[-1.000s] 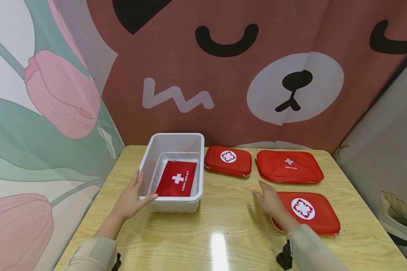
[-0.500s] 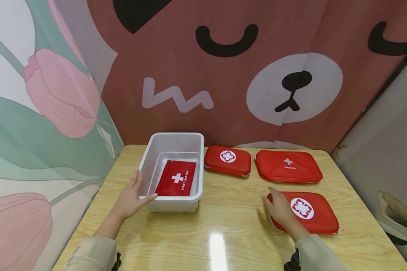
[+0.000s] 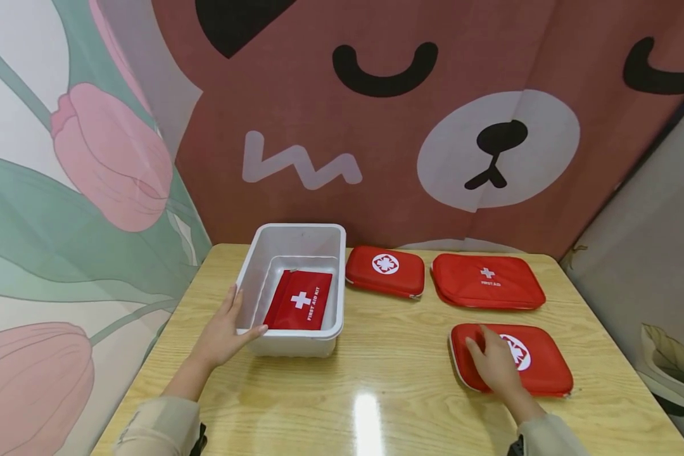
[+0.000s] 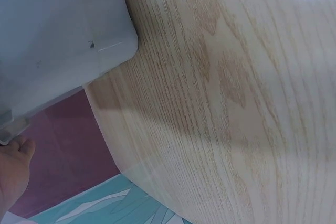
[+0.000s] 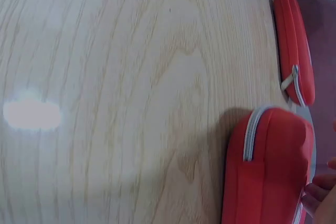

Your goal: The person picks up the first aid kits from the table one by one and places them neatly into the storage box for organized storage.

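In the head view my left hand holds the near left corner of a white plastic bin, its thumb over the front rim and its fingers along the left side. A flat red first aid kit pouch lies inside the bin. My right hand is over the left part of a red zippered first aid case, partly covering its white round emblem. In the right wrist view, fingers are at the edge of that case; whether they press on it I cannot tell.
A smaller red case with a round emblem sits just right of the bin. Beside it lies a red first aid bag. All rest on a wooden table, with a printed curtain behind.
My right hand has moved right and toward me, from left of the near red case to over its top. My left hand stays at the bin.
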The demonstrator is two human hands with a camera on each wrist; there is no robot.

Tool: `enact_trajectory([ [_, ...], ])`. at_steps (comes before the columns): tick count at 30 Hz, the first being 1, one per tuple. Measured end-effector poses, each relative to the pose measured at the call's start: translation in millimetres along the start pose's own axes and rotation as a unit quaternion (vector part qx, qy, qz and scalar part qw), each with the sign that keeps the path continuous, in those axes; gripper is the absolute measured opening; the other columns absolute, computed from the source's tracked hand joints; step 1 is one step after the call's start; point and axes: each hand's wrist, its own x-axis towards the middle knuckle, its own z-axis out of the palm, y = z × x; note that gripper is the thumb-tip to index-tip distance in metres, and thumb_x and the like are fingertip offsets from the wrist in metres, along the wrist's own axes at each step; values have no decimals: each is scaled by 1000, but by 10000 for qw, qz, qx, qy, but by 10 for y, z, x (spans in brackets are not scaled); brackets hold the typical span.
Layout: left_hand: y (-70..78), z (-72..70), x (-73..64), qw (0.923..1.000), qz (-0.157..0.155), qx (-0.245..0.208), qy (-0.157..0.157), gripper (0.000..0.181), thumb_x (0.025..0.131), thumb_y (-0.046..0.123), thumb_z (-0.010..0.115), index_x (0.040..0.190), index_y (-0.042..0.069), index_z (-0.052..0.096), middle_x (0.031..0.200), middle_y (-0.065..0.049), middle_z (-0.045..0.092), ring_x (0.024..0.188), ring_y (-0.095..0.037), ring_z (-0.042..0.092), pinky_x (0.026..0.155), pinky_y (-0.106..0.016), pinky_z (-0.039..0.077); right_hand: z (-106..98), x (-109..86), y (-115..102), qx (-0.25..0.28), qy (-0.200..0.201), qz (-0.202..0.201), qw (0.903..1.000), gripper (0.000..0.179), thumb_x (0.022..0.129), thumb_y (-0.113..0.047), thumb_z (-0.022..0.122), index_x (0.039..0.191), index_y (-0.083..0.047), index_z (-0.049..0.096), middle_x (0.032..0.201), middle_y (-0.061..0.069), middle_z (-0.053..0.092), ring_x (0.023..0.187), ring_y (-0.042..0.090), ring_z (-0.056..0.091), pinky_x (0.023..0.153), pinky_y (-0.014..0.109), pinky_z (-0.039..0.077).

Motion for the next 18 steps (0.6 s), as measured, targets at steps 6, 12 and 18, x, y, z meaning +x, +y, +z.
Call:
enact_trajectory([
  [6,-8,2,12,10000,-8,-12,23,97,75,56,59,141,-1,16,146,-21,9,124,-45,24,80,-57,41,-83,-22,95,-41,85,102,9999,44,89,-13,52,116,20,42,95,32,52,95,46,48,83,55,36],
  [12,-17,1,16,10000,-19,1,10,98,75,58,57,141,-1,15,146,-20,8,124,-45,25,80,-57,41,-123,-31,164,4,590,-51,9982,27,85,-8,57,98,14,52,79,22,53,83,39,52,73,51,41],
  [18,-13,9,10,10000,-34,17,-14,97,75,58,58,141,0,16,146,-20,8,123,-45,26,80,-57,42,-195,-101,288,-160,549,247,9981,39,85,-8,54,110,20,45,100,38,50,92,50,48,78,57,38],
])
